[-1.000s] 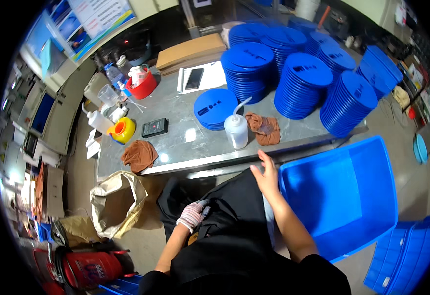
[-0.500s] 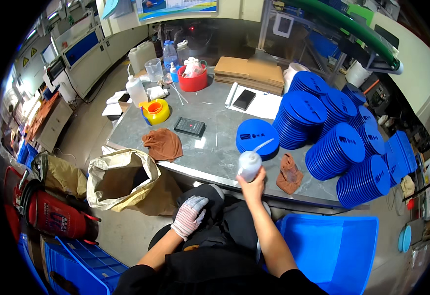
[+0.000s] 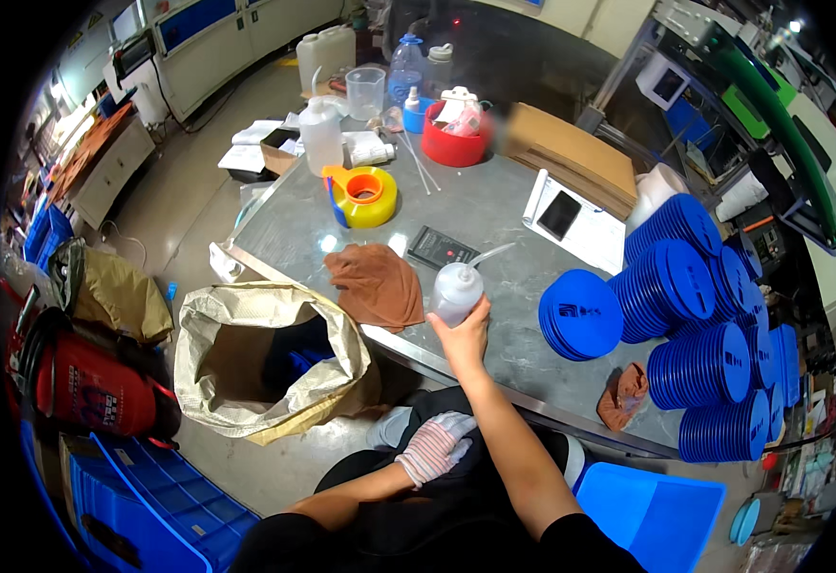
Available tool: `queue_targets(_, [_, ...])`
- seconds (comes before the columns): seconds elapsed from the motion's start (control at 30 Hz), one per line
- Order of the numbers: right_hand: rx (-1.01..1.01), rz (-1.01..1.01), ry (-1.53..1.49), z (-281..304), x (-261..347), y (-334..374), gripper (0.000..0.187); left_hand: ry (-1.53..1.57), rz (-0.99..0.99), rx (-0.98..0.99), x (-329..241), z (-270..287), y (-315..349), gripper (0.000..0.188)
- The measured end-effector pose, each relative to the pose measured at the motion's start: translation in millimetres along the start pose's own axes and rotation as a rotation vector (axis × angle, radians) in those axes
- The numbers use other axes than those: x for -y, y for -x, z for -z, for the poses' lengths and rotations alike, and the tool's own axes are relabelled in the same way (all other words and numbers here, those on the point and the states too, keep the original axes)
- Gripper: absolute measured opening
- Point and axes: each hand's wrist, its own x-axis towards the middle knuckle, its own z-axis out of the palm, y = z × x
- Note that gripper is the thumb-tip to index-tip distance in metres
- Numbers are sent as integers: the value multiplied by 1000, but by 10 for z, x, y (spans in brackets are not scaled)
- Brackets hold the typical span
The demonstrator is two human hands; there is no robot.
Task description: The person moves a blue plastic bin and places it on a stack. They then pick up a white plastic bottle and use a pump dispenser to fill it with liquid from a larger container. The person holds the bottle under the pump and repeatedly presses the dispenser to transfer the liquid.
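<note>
Clasping a wash bottle (image 3: 456,292) was the right hand (image 3: 465,336), blue discs (image 3: 671,284) already stacked, brown cloth (image 3: 373,286) untouched (left hand's (image 3: 439,447) grip I couldn't tell).

Glare dots the well-lit tabletop (image 3: 494,215), while fisheye distortion bends straight lines outward.

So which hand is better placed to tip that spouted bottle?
Probably the right hand: it holds the spouted bottle, whereas the gloved left hand rests on the lap, apart from it.
</note>
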Motion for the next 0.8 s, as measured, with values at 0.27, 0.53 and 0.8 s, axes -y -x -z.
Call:
queue_targets(0.27, [461, 37, -370, 321, -62, 218, 84, 169, 126, -696, -25, 1112, -385, 71])
queue_targets(0.53, [909, 104, -336, 591, 140, 453, 100, 467, 73, -153, -70, 1792, -595, 51])
queue_targets(0.8, [639, 99, -362, 739, 235, 684, 91, 362, -24, -178, -266, 1718, -564, 51])
